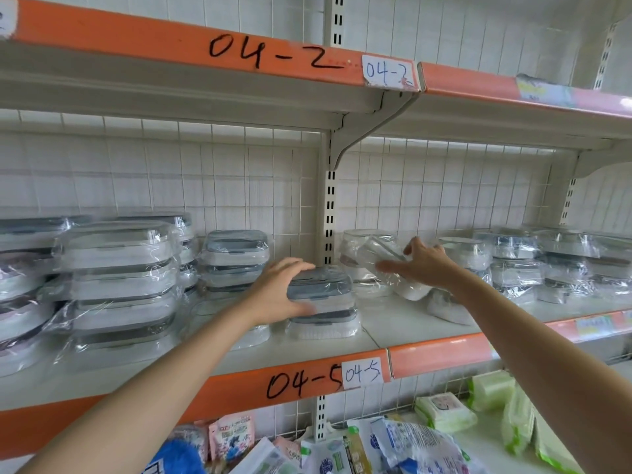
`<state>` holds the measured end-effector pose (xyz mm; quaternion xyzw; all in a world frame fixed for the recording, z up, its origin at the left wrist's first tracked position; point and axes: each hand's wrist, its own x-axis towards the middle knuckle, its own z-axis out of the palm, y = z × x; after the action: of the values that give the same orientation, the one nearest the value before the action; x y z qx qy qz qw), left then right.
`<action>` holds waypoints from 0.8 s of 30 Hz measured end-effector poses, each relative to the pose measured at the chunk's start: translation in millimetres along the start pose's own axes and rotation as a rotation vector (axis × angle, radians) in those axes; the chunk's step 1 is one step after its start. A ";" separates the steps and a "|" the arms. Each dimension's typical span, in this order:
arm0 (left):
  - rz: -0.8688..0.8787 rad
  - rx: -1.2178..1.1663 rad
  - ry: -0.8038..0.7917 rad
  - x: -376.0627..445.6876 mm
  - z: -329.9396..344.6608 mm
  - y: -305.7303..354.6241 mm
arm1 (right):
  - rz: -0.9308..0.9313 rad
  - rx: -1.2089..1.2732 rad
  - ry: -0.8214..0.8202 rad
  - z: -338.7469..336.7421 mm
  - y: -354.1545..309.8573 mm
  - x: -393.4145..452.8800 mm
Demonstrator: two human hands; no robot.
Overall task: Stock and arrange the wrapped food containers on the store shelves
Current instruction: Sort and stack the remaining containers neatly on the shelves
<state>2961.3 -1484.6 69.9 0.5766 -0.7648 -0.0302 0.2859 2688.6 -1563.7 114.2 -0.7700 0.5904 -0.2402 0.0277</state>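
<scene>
Crinkly film-wrapped rounded-rectangular container

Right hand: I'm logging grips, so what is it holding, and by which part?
The right hand grips a tilted wrapped round container by its upper side, lifted off the shelf.
</scene>
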 end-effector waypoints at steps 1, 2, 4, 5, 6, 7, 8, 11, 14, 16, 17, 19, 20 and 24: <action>-0.052 0.028 -0.047 2.6 1.2 2.5 | 0.002 0.007 0.004 -2.3 -4.2 0.7; -0.111 0.042 -0.101 5.7 1.6 5.9 | 0.001 -0.001 0.007 -3.3 -7.8 1.4; -0.179 -0.001 -0.173 13.2 1.2 11.4 | -0.001 0.011 0.022 -2.0 -13.4 1.7; -0.183 -0.044 -0.174 16.0 0.4 13.1 | -0.003 0.046 0.028 -1.0 -15.6 1.8; -0.177 -0.085 -0.147 17.0 -1.9 14.0 | -0.006 0.095 0.032 -0.2 -17.3 1.9; -0.181 -0.121 -0.091 16.9 -6.7 13.1 | -0.010 0.139 0.038 -0.2 -19.2 2.5; -0.198 -0.149 -0.010 15.8 -14.7 11.0 | -0.013 0.170 0.049 -0.7 -20.7 3.9; -0.314 -0.181 0.232 9.2 -50.1 -2.4 | -0.027 0.176 0.087 -1.3 -25.4 9.6; -0.414 -0.109 0.319 1.4 -79.9 -14.5 | -0.058 0.140 0.050 6.5 -35.0 13.8; -0.443 -0.093 0.345 -3.9 -90.2 -19.3 | -0.103 0.115 0.034 14.5 -45.5 15.0; -0.447 -0.104 0.361 -6.4 -93.5 -20.6 | -0.131 0.099 0.036 17.4 -51.1 15.1; -0.445 -0.151 0.393 -11.1 -98.9 -21.2 | -0.202 0.101 0.018 20.6 -61.9 12.5; -0.440 -0.171 0.406 -12.8 -101.5 -20.5 | -0.250 0.116 -0.006 21.6 -67.5 9.5; -0.424 -0.223 0.417 -20.1 -111.1 -17.0 | -0.471 0.137 -0.114 34.1 -102.2 -5.3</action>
<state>3031.9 -1440.6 148.2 0.6819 -0.5445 -0.0542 0.4854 2792.9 -1536.2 115.6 -0.8951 0.3743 -0.2357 0.0565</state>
